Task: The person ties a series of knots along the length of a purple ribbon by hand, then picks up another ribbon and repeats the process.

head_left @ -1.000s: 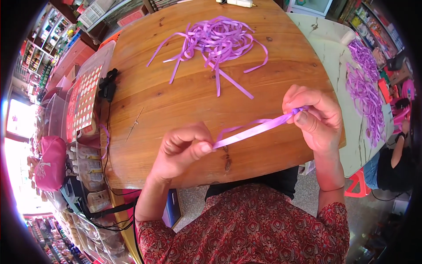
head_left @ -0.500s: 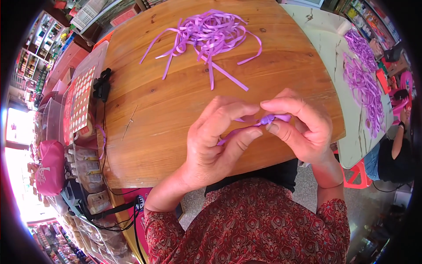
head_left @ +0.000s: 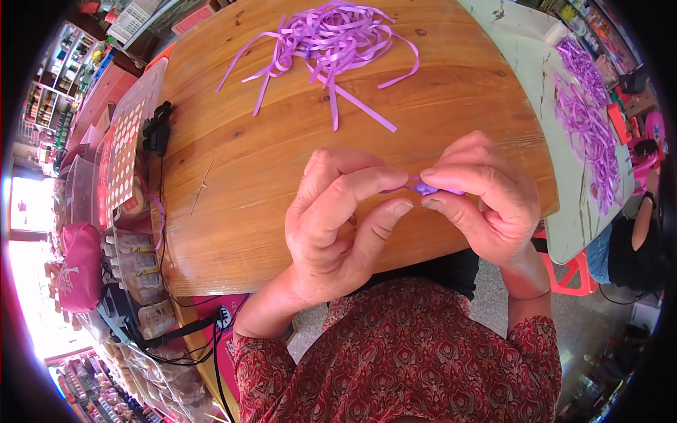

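Note:
My right hand (head_left: 486, 194) pinches a small knotted piece of purple ribbon (head_left: 425, 188) between thumb and forefinger, above the near part of the wooden table. A short flat end of it shows beneath the right forefinger. My left hand (head_left: 335, 215) is just left of the knot, its thumb and curved forefinger apart and the forefinger tip close to the knot. A thin strand runs from the knot behind the left forefinger, where its far end is hidden. Farther back on the table lies a tangled heap of purple ribbons (head_left: 335, 42).
The wooden table (head_left: 268, 155) bears a thin twig-like strand (head_left: 202, 187) and a black clip-like object (head_left: 156, 129) with a cable at its left edge. More purple ribbons (head_left: 589, 141) lie on a pale marbled table (head_left: 518, 35) at right, near a seated person (head_left: 635, 247).
My left thumb has come off the ribbon and parted from the forefinger. The strand has shifted up behind the left forefinger. My right hand keeps its pinch on the knot.

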`<state>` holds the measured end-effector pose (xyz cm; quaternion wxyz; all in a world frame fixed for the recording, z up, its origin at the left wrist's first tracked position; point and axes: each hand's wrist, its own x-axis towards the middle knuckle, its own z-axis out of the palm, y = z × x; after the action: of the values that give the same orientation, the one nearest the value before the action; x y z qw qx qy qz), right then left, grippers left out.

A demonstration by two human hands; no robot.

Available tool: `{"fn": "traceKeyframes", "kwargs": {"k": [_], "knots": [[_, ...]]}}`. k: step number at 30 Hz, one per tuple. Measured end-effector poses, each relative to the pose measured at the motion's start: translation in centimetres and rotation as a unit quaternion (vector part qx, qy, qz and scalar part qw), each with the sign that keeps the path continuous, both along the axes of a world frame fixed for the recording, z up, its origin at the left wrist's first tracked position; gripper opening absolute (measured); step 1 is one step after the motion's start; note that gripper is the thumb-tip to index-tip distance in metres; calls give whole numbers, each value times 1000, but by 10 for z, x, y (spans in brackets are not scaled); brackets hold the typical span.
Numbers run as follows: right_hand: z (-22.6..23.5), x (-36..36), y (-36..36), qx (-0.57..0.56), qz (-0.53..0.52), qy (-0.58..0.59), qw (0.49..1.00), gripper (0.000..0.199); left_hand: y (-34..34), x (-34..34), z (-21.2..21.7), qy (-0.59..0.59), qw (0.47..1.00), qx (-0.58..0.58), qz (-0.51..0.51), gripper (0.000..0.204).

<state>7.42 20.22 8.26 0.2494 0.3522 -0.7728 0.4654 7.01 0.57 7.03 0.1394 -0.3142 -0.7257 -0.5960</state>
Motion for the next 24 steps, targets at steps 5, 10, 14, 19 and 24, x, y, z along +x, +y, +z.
{"fn": "traceKeyframes", "kwargs": {"k": [5, 10, 14, 19, 24], "knots": [[1, 2, -5, 32, -41, 37, 998, 27, 2, -3, 1, 139, 983, -107, 62, 19], [0, 3, -10, 97, -78, 89, 988, 29, 0, -6, 0, 215, 963, -130, 97, 21], [0, 5, -14, 128, -90, 97, 983, 30, -3, -9, 0, 272, 939, -176, 120, 22], [-2, 4, -16, 141, -72, 118, 980, 31, -7, -9, 6, 268, 939, -187, 105, 22], [-2, -1, -15, 125, -34, 109, 986, 28, -9, -9, 3, 114, 984, -136, 28, 20]]}}
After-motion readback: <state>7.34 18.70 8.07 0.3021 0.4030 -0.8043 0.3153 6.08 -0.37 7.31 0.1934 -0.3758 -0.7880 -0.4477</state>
